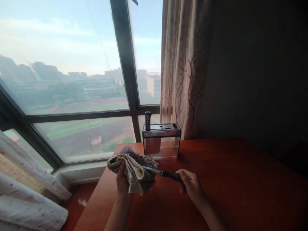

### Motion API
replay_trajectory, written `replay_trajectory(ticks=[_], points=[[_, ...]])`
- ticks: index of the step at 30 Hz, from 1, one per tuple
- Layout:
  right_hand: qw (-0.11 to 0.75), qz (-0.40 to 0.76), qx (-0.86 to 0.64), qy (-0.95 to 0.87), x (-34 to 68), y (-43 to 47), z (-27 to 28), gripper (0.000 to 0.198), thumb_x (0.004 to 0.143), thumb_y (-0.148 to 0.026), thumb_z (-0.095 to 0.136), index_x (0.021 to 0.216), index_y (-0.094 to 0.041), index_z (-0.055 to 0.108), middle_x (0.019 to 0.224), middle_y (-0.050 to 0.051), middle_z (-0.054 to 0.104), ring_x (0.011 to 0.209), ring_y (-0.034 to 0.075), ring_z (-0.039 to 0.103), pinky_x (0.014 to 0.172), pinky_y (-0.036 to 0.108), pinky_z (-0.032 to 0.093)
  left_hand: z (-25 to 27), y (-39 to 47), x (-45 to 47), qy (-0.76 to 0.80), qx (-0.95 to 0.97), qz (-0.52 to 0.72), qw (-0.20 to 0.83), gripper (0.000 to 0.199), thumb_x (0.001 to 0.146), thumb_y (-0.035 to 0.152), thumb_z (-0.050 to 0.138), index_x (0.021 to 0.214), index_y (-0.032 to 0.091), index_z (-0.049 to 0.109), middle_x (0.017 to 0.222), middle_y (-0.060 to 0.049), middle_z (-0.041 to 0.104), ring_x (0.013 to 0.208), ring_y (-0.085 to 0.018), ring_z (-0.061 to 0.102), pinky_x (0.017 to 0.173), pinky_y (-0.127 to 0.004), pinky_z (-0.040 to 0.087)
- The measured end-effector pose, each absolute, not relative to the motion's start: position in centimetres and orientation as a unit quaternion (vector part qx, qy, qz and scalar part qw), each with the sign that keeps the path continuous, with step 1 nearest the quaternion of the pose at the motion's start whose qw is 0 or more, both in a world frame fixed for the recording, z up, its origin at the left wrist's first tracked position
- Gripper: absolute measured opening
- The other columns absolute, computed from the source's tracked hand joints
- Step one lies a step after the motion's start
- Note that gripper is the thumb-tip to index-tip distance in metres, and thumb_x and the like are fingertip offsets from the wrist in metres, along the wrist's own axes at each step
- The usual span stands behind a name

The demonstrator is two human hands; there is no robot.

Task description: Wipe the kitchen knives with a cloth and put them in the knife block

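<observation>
My left hand is closed on a folded, shaggy grey and cream cloth, held above the table. In my right hand is the black handle of a honing steel, with a metal collar at the guard. Its thin metal rod points left into the folds, where the far end is hidden by the cloth. Behind the cloth, on the table, stands a clear-sided knife block with a dark slotted top. One black-handled knife sticks up from its left end.
The reddish-brown wooden table stretches off to the right. Large windows with dark frames rise at the left and back. A patterned curtain hangs behind the knife block, and a pale curtain hangs at lower left.
</observation>
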State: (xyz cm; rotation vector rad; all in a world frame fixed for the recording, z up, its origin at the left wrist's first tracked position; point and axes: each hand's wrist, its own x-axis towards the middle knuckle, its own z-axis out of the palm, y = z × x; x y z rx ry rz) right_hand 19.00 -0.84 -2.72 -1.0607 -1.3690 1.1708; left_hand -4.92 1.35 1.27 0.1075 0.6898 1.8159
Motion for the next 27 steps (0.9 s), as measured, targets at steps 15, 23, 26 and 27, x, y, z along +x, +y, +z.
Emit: replay_trajectory(ticks=[15,23,26,27], points=[[0.572,0.292,-0.361,-0.676,19.2,-0.8,-1.9,0.018,0.085,-0.029,0.063,0.102,-0.027,0.069,0.095,0.005,0.063,0.090,0.021,0.061,0.078,0.030,0.050,0.3,0.2,-1.1,0.373,0.152,0.653,0.641,0.036,0.068,0.025,0.078,0.099,0.013,0.065,0.079,-0.007,0.074,0.066,-0.023,0.071,0.063,-0.031,0.058],[0.554,0.345,-0.346,-0.674,18.2,-1.2,-2.0,0.018,0.082,-0.026,0.067,0.100,-0.027,0.069,0.091,0.004,0.060,0.084,0.018,0.060,0.071,0.026,0.048,-0.3,-0.8,1.3,0.347,0.188,0.601,0.695,0.041,0.064,0.024,0.081,0.100,0.014,0.063,0.088,-0.010,0.074,0.074,-0.026,0.072,0.066,-0.032,0.057],[0.531,0.333,-0.351,-0.696,17.9,-1.3,-2.0,0.020,0.081,-0.028,0.068,0.101,-0.026,0.068,0.085,0.002,0.062,0.077,0.017,0.060,0.067,0.025,0.047,-0.3,-0.6,1.1,0.356,0.166,0.627,0.673,0.040,0.061,0.024,0.082,0.095,0.014,0.063,0.088,-0.009,0.074,0.072,-0.026,0.071,0.065,-0.033,0.057],[0.520,0.331,-0.355,-0.703,17.9,-1.3,-2.1,0.022,0.081,-0.029,0.069,0.102,-0.026,0.068,0.086,0.002,0.064,0.078,0.017,0.061,0.067,0.025,0.047,-0.2,-0.5,1.0,0.359,0.156,0.631,0.670,0.040,0.060,0.024,0.082,0.093,0.013,0.063,0.087,-0.009,0.074,0.071,-0.026,0.071,0.064,-0.033,0.057]])
